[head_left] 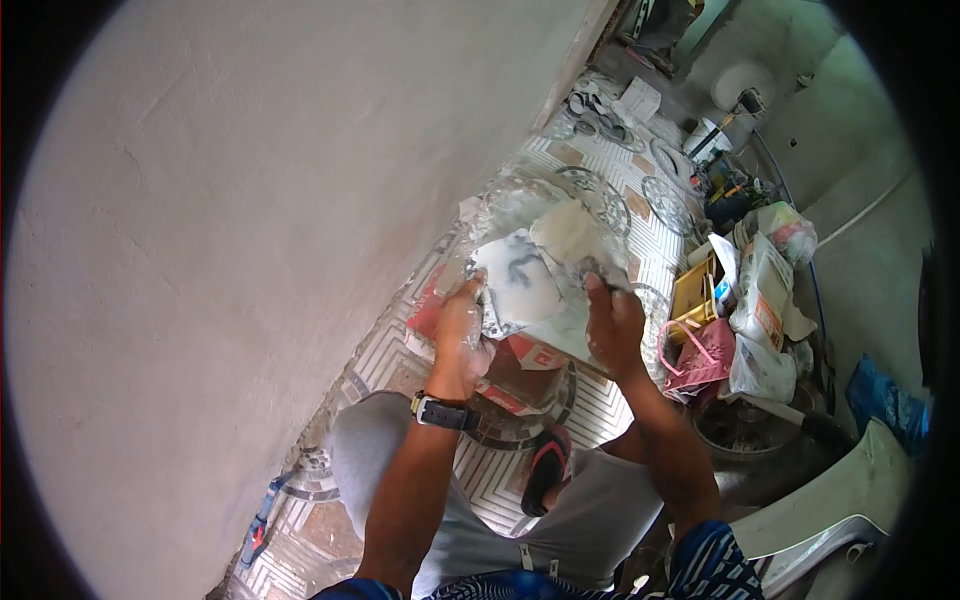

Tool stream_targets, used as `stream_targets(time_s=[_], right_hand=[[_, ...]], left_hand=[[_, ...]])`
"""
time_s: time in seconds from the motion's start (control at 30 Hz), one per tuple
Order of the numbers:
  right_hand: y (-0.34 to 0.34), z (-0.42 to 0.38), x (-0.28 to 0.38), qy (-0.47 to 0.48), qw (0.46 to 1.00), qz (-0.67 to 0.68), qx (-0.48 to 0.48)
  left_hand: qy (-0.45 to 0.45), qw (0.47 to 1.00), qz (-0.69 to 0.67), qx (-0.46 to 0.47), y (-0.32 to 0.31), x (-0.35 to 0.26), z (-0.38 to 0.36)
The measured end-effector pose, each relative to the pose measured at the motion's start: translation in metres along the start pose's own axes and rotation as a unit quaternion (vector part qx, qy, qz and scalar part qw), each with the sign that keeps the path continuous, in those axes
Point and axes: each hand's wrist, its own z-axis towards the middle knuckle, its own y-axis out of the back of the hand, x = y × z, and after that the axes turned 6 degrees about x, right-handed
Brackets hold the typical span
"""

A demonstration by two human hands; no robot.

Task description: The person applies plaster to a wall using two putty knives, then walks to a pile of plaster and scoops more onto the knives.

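Observation:
My left hand, below a wrist watch, is closed on the left edge of a square plate smeared with white paste. My right hand grips a trowel whose blade carries beige-white paste and overlaps the plate's upper right side. Beneath both lies a board covered with wet whitish residue, on top of a red and brown cardboard box. The handle in my right hand is mostly hidden by my fingers.
A plastered wall rises at the left. At the right are a yellow crate, a pink basket, plastic bags, a round basin and a white chair. A blue pipe stands at lower left.

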Motion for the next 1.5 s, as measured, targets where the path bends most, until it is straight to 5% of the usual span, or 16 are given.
stream_targets(time_s=[0.1,0.33,0.73,0.83,1.03,1.5], right_hand=[[-0.005,-0.003,0.004,0.244,0.969,-0.031,0.001],[-0.002,-0.001,-0.001,0.285,0.949,-0.083,0.107],[-0.004,-0.017,-0.049,0.21,0.962,-0.109,0.138],[0.002,-0.015,-0.062,0.245,0.934,-0.217,0.145],[0.01,0.003,-0.09,0.102,0.961,-0.248,0.066],[-0.052,0.065,-0.094,0.024,0.933,-0.314,0.173]], left_hand=[[0.013,1.0,-0.02,0.021,-0.005,-0.002,-0.006],[-0.027,0.999,0.013,0.01,-0.005,-0.008,-0.013],[-0.071,0.995,0.058,-0.034,0.0,-0.011,-0.014],[-0.084,0.992,0.077,-0.054,0.0,-0.024,-0.015],[-0.17,0.984,0.055,-0.02,-0.005,-0.048,-0.03],[-0.185,0.977,0.1,-0.036,-0.001,-0.047,-0.036]])
